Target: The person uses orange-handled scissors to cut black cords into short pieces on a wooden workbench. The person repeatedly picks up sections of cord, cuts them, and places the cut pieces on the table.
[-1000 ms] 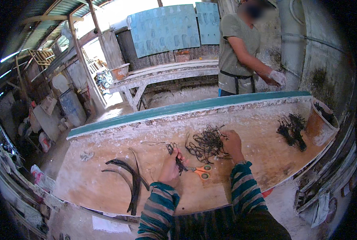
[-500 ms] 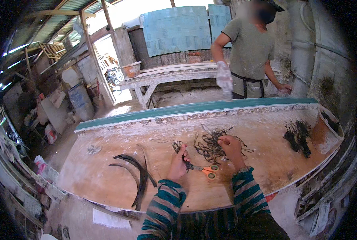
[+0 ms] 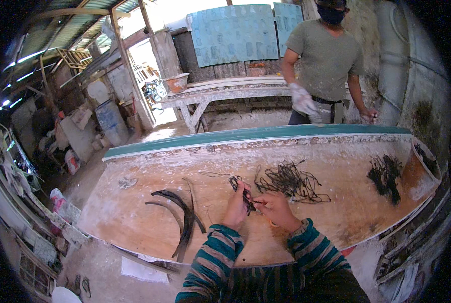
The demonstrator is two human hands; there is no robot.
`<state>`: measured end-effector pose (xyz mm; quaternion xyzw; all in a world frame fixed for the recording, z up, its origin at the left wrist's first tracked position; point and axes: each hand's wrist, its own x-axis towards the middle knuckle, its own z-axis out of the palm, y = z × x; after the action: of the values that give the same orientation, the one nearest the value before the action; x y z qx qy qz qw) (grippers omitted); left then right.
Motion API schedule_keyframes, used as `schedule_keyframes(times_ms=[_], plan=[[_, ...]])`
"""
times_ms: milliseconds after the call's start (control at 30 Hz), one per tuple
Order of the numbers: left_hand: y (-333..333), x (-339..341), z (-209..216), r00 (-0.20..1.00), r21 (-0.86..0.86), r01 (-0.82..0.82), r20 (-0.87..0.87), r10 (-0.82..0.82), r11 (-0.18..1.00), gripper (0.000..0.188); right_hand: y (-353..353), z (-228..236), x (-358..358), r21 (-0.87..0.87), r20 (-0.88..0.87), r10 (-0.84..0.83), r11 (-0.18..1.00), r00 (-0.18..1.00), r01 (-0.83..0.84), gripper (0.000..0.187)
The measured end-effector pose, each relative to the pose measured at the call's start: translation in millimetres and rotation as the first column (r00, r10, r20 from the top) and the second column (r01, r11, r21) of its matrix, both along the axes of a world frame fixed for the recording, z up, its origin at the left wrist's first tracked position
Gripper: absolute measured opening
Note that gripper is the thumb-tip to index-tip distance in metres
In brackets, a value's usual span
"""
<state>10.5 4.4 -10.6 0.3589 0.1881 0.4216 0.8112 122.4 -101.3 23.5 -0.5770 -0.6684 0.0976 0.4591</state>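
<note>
In the middle of the wooden table, my left hand (image 3: 234, 208) is closed around a small looped bundle of dark cord (image 3: 246, 198). My right hand (image 3: 276, 208) meets it from the right, its thumb and fingers pinched on the bundle's lower end. A bit of orange (image 3: 272, 223), part of the scissors' handles, peeks out under the right hand; the rest is covered. A loose tangle of dark cords (image 3: 293, 182) lies just beyond my right hand. To the left of my left hand rest several curved black strips (image 3: 184, 222).
Tied dark cord bundles (image 3: 385, 177) lie at the right beside a tipped, dusty bucket (image 3: 418, 171). A green-edged board (image 3: 256, 137) runs along the table's far side. Behind it stands a masked co-worker (image 3: 329, 60) with a white-gloved hand. Farther back is a bench (image 3: 225, 93) with an orange basin (image 3: 177, 83).
My right hand has left the cord tangle and come over to the bundle in my left hand, now covering most of the scissors. The co-worker has turned toward the table.
</note>
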Motion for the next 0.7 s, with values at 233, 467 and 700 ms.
schedule_keyframes(times_ms=[233,467,700], plan=[[0.1,3.2,7.5,0.996,-0.055,0.04,0.082,-0.035,0.998,0.036,2.2,-14.3,3.1,0.155,0.15,0.08,0.983,0.985,-0.103,0.017],[8.5,-10.9,11.9,0.992,-0.072,0.047,0.121,-0.038,0.996,0.045,1.0,-5.3,78.1,0.028,0.222,-0.404,0.913,0.888,0.408,0.009],[7.3,-8.6,10.0,0.994,-0.116,0.06,0.097,-0.049,0.991,0.052,-4.0,-14.7,111.6,-0.056,0.183,-0.449,0.883,0.874,0.466,0.026]])
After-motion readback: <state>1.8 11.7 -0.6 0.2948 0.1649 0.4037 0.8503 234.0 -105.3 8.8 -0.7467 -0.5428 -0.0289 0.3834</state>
